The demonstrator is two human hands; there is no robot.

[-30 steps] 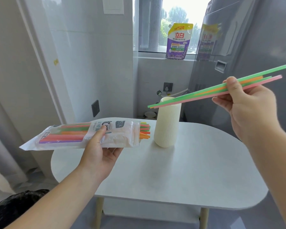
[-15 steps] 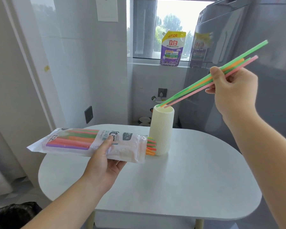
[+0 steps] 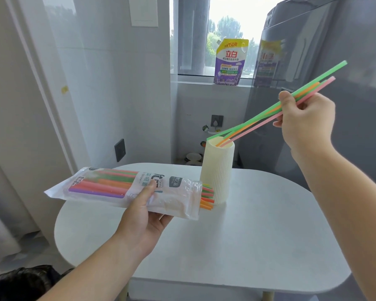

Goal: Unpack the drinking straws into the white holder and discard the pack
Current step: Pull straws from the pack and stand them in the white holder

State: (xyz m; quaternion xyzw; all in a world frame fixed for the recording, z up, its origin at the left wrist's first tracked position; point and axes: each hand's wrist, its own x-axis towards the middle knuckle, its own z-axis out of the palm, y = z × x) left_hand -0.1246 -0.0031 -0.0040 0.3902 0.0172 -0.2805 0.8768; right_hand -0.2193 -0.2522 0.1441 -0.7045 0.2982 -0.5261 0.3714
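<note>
Your right hand point(image 3: 306, 124) pinches a few straws point(image 3: 258, 118), lower tips at the mouth of the holder point(image 3: 217, 170) on the table point(image 3: 248, 235); holder interior hidden. Your left hand point(image 3: 143, 216) grips the pack point(image 3: 109, 187), more straw ends poking out its open end.

Holder point(image 3: 218, 170) on table point(image 3: 226, 246); pack point(image 3: 126, 190) left.
</note>
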